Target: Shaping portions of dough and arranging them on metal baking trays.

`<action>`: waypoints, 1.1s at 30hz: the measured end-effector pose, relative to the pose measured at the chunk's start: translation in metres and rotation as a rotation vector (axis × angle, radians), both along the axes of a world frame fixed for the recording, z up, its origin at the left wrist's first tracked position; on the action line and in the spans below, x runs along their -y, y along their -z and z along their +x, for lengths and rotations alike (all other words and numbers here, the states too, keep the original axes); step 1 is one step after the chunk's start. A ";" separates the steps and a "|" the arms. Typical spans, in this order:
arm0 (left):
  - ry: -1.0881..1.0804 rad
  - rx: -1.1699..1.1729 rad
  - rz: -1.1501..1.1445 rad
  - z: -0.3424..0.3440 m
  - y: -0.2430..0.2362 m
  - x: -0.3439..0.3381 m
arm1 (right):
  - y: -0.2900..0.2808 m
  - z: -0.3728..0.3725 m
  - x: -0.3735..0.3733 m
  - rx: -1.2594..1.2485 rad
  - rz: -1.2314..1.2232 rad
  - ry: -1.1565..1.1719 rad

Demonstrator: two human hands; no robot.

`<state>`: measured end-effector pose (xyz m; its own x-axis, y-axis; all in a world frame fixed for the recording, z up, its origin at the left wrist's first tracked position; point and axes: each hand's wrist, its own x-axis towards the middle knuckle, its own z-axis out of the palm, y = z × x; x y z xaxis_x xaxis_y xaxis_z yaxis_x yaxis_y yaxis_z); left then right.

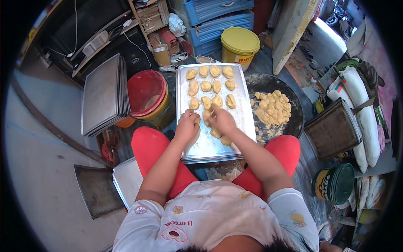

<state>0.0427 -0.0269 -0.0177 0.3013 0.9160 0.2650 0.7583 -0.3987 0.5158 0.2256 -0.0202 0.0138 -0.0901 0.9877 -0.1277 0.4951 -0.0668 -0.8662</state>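
The left hand [187, 126] and the right hand [222, 120] are close together, both over the near half of a metal tray [203, 149]. At the tips of the left fingers there is a small dough piece [197, 120], which touches them on their right side. These fingers are bent around it, but I cannot tell whether they grasp it firmly or only press it.

The right fingers are curved downward, and they are a little blurred. Under their tips, on the left, lies another dough lump [206, 118], partly covered; whether they are grasping it or have released it, I cannot tell. Two loose lumps [215, 133] lie on the tray just below the right hand, near the wrist.

Beyond the fingers, three rows of shaped dough [205, 86], four in each row, rest on the same tray, with gaps between most of them. To the right of the tray stands a wide black pan [257, 84], which contains a dusty heap of dough [275, 108], well apart from the fingers. A yellow bucket [240, 42] with lid stands behind the tray.
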 end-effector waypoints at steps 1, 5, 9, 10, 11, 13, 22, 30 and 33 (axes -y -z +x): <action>0.014 0.009 -0.034 0.000 0.002 -0.001 | 0.011 -0.004 0.005 0.201 0.013 -0.058; -0.012 -0.068 0.030 0.006 0.008 0.002 | 0.028 0.000 0.026 0.370 0.334 -0.061; 0.113 -0.102 0.154 0.016 0.005 0.004 | 0.029 0.027 0.017 0.415 0.145 -0.234; 0.116 -0.140 0.153 0.017 0.004 0.004 | 0.027 0.031 0.012 0.294 0.061 -0.114; 0.121 -0.177 0.154 0.020 0.004 0.003 | 0.024 0.034 0.009 0.175 -0.021 0.008; 0.119 -0.203 0.190 0.025 0.001 -0.002 | 0.022 0.032 0.008 0.131 0.075 0.139; 0.118 -0.289 0.078 0.041 0.006 -0.001 | 0.022 0.064 0.023 0.329 0.087 -0.154; 0.244 -0.287 0.156 0.066 0.018 0.001 | 0.031 0.082 0.024 0.031 -0.069 0.019; 0.233 -0.341 0.170 0.070 0.022 0.001 | 0.036 0.079 0.020 -0.237 -0.262 0.366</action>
<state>0.1123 -0.0278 -0.0401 0.5906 0.7654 0.2558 0.7539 -0.6363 0.1636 0.3047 -0.0397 -0.0218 0.1996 0.8974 -0.3935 0.1900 -0.4294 -0.8829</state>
